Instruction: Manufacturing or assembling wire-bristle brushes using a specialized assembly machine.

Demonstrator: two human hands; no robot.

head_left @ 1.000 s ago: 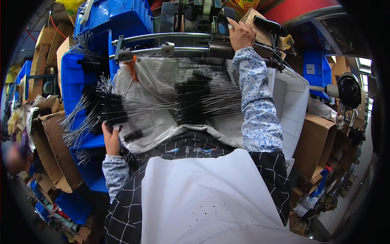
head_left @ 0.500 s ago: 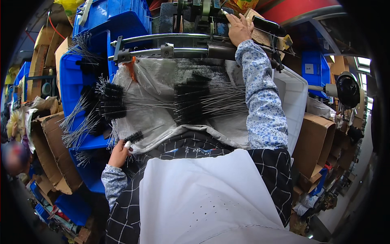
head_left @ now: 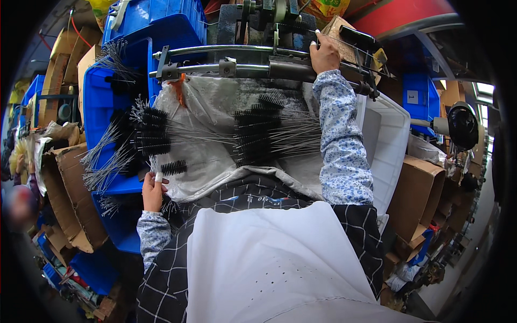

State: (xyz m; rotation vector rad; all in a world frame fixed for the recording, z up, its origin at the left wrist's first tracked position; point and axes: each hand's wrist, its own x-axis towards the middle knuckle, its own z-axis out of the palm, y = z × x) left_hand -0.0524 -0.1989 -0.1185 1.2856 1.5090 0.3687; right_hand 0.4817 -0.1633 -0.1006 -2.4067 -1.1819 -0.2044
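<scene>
Left hand [head_left: 152, 195] has risen, fingers upward; right hand [head_left: 327, 56] stretches forward; both grips unclear.

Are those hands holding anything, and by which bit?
I can't tell. The left hand is by the left end of a small black bristle brush; the right hand is at the machine. Neither grip shows clearly.

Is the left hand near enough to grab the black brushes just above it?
Probably yes: the left hand is just below the black brushes in the picture, with thin wires but nothing bulky between them, so the way looks mostly free.
</scene>
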